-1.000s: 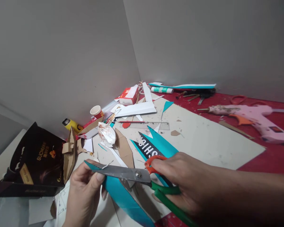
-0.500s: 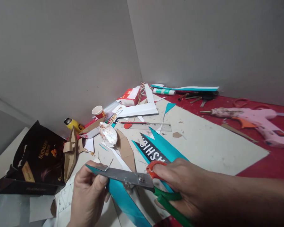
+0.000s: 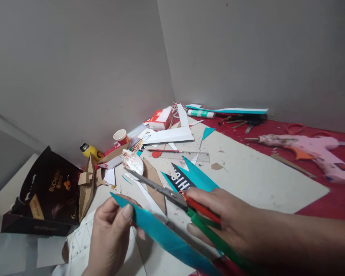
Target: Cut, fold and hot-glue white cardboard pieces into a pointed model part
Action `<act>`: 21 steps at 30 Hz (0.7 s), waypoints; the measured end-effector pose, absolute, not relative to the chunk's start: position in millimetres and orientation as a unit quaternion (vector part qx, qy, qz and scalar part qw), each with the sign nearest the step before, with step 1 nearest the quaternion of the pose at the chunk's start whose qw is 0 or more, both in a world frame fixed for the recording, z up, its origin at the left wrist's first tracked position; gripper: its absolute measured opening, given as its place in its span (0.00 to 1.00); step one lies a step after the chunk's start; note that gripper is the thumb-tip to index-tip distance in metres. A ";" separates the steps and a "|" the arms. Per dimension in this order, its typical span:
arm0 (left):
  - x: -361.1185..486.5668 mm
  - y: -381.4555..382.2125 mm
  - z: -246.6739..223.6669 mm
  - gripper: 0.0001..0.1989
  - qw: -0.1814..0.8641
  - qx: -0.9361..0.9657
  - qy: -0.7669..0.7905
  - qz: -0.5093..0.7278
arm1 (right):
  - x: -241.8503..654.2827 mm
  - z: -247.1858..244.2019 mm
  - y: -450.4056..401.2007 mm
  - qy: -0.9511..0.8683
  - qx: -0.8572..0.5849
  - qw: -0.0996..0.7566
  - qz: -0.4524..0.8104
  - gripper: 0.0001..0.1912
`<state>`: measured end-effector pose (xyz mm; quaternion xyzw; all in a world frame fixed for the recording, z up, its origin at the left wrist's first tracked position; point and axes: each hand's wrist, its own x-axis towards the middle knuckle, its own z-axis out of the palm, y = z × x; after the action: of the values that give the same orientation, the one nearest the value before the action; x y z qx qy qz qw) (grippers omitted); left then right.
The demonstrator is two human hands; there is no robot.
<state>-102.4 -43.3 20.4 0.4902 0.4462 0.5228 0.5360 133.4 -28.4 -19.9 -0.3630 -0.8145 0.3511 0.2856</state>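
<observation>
Between thumb and fingers, my left hand (image 3: 112, 230) pinches a long teal strip of card (image 3: 163, 235) near its pointed end. The strip slants down to the right, under my right forearm. My right hand (image 3: 227, 220) grips scissors (image 3: 175, 195) with red and green handles. Their blades point up and left, look closed, and lie apart from the strip. Beyond the scissors lies another teal card piece (image 3: 199, 176) with a black band and white letters. A brown cardboard leaf shape (image 3: 153, 184) and a crumpled white shape (image 3: 132, 163) rest beneath and past the blade tips.
A black box (image 3: 46, 191) stands at the left, with a yellow bottle (image 3: 92, 151) and a paper cup (image 3: 121, 137) behind it. A pink glue gun (image 3: 319, 151) lies at the right. White card strips (image 3: 169, 135), a ruler (image 3: 194, 156) and a red box (image 3: 161, 119) are at the back.
The scissors have come off the teal strip, and their blades now point farther up, away from my left hand. The strip's tip is in plain view, and a thin sliver by it is gone.
</observation>
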 end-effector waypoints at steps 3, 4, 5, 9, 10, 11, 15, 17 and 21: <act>-104.0 -43.3 21.0 0.09 0.536 0.482 0.460 0.518 | 135.6 -16.5 -25.6 -0.818 -0.372 0.257 0.355 0.11; -104.1 -43.3 21.3 0.08 0.535 0.476 0.464 0.522 | 136.0 -16.5 -24.8 -0.821 -0.371 0.247 0.357 0.12; -104.2 -43.1 21.7 0.08 0.533 0.471 0.466 0.526 | 136.2 -16.9 -24.0 -0.822 -0.371 0.240 0.359 0.12; -106.4 -41.5 24.5 0.06 0.525 0.475 0.459 0.537 | 135.7 -18.4 -22.5 -0.831 -0.366 0.219 0.358 0.11; -107.6 -40.9 25.2 0.05 0.524 0.480 0.456 0.535 | 135.6 -17.8 -22.5 -0.832 -0.365 0.209 0.362 0.11; -108.9 -40.2 25.8 0.05 0.522 0.485 0.455 0.534 | 135.6 -16.7 -22.6 -0.833 -0.362 0.198 0.369 0.11; -114.4 -37.4 27.9 0.05 0.503 0.502 0.459 0.533 | 136.8 -9.9 -23.5 -0.836 -0.350 0.181 0.383 0.12; -116.4 -37.4 29.8 0.04 0.478 0.513 0.464 0.541 | 137.4 -8.1 -23.8 -0.838 -0.350 0.187 0.376 0.11; -115.3 -46.6 33.3 0.05 0.304 0.572 0.478 0.593 | 136.9 -10.2 -23.2 -0.800 -0.377 0.258 0.390 0.09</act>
<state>-115.3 -46.6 33.3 0.5721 0.4779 0.5933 0.3037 136.9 -23.2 -10.2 -0.3766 -0.7999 0.3898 0.2578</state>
